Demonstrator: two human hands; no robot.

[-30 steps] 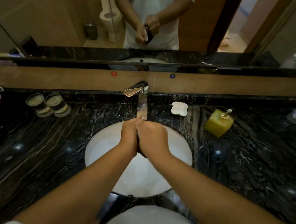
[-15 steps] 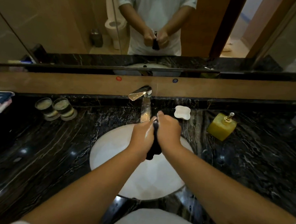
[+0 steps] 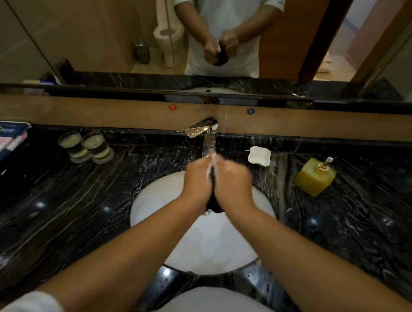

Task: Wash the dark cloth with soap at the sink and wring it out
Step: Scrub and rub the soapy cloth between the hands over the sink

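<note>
The dark cloth [image 3: 212, 204] is squeezed between my two hands over the white sink [image 3: 150, 200], just under the tap [image 3: 201, 130]. My left hand [image 3: 196, 179] and my right hand [image 3: 232, 181] press together around it, and both grip it. Only a thin dark strip between the palms and a bunched end below the wrists show. White suds sit on my fingers near the spout. In the mirror, both fists hold the dark cloth at waist height.
A yellow soap dispenser [image 3: 315, 176] stands right of the sink, with a white soap dish [image 3: 259, 155] nearer the tap. Two glasses [image 3: 86, 147] stand on the black marble counter [image 3: 54, 207] at the left. Folded packets [image 3: 2, 142] lie at the far left edge.
My hands keep rubbing the cloth between them. A moment ago more of the cloth hung out below; now the palms are closed tighter and the fingertips sit nearer the spout.
</note>
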